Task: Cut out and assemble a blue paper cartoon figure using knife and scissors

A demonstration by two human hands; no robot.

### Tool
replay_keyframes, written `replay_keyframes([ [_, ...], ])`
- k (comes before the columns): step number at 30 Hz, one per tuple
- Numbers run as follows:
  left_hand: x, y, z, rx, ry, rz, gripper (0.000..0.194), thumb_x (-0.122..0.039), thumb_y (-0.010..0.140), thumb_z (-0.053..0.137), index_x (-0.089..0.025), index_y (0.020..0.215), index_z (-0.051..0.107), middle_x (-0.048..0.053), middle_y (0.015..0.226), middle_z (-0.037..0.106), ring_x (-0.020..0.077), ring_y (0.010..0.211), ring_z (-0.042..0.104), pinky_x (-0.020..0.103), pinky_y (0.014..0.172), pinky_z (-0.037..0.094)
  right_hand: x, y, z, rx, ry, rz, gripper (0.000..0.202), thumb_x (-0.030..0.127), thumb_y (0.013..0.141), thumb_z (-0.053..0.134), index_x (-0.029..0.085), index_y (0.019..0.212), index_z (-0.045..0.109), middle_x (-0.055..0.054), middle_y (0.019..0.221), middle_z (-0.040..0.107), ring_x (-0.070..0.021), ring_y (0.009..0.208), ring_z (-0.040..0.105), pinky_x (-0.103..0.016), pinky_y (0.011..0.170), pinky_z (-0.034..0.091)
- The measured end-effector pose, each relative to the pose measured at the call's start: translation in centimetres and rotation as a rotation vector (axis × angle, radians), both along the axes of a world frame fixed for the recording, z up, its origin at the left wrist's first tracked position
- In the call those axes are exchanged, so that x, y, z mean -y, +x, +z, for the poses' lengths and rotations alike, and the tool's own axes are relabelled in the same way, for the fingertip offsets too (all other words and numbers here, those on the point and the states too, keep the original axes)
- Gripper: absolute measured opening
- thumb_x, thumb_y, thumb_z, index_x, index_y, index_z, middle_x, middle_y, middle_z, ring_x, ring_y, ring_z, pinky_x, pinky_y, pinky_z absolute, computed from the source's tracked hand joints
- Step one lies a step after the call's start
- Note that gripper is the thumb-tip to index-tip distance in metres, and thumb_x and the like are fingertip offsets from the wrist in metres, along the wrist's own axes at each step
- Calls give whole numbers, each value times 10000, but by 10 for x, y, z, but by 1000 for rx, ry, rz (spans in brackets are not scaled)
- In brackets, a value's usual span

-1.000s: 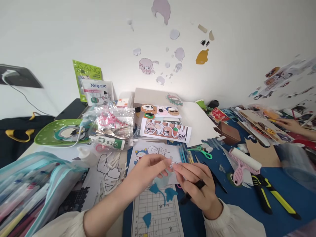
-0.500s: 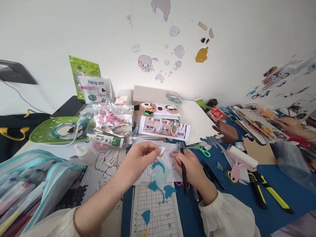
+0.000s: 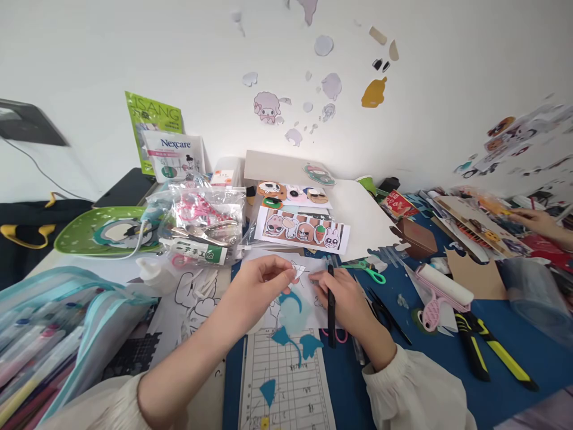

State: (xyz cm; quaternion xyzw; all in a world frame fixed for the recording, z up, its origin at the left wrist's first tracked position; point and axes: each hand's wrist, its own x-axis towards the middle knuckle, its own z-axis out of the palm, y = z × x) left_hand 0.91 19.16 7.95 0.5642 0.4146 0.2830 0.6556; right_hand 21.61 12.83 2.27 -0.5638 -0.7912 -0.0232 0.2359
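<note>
My left hand (image 3: pixel 264 286) is closed, pinching a small white paper cutout (image 3: pixel 298 272) with drawn lines between thumb and fingertips. A slim black pen-like tool (image 3: pixel 331 310) rests in my closed right hand (image 3: pixel 349 298), its thick end pointing toward me; its tip and exact kind are hidden. Both hands are over a white sheet with line drawings (image 3: pixel 273 313). Below them lie blue cutouts, among them a curved strip (image 3: pixel 293 301), a leaf-like shape (image 3: pixel 310 346) and a triangle (image 3: pixel 268 392). The lower ones are on a gridded paper (image 3: pixel 290 412).
On the right are black scissors (image 3: pixel 388 316), a pink lint roller (image 3: pixel 443 286) and black-yellow pliers (image 3: pixel 496 352). Green-handled scissors (image 3: pixel 375 275) lie behind my right hand. A pen pouch (image 3: pixel 49 334) and green tray (image 3: pixel 71 236) stand left. Another person's hand (image 3: pixel 535 221) is far right.
The camera view has shifted slightly. My left hand still pinches the paper cutout, which has turned a little. At far right, the other person's hand has moved slightly.
</note>
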Motion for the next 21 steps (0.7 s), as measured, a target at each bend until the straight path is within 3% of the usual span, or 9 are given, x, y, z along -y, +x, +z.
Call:
replay_keyframes([
  [4, 0, 0, 0, -14, 15, 5, 223, -447, 713, 616, -224, 704, 613, 9, 707, 668, 192, 672, 629, 334, 665, 514, 2, -2, 0, -39, 9, 54, 307, 51, 841, 522, 239, 625, 412, -21, 715, 706, -214, 766, 682, -368, 768, 507],
  [9, -1, -2, 3, -43, 31, -4, 239, -452, 720, 604, -214, 721, 627, 26, 727, 696, 190, 658, 648, 335, 644, 517, 6, -7, 11, -192, 61, -33, 307, 93, 860, 521, 249, 640, 374, -23, 691, 716, -213, 694, 691, -345, 640, 525],
  [13, 0, -3, 5, -45, 53, -23, 235, -436, 728, 602, -205, 746, 645, 38, 756, 723, 186, 655, 650, 337, 646, 519, 5, -20, 43, -363, 93, -64, 310, 137, 900, 503, 261, 700, 301, -11, 795, 750, -171, 718, 705, -292, 633, 548],
  [17, -1, -5, 9, -42, 90, -25, 224, -419, 735, 591, -204, 760, 647, 39, 755, 721, 193, 658, 644, 340, 638, 512, -11, -37, 81, -406, -16, 20, 303, 173, 836, 594, 256, 706, 332, -17, 882, 734, -169, 726, 684, -289, 639, 536],
  [21, -1, -11, 19, -36, 148, -3, 254, -439, 758, 589, -198, 767, 667, 37, 743, 703, 193, 652, 632, 336, 636, 496, -29, -46, 104, -343, -39, 179, 244, 127, 841, 551, 250, 716, 381, 21, 763, 683, -149, 660, 648, -291, 655, 516],
])
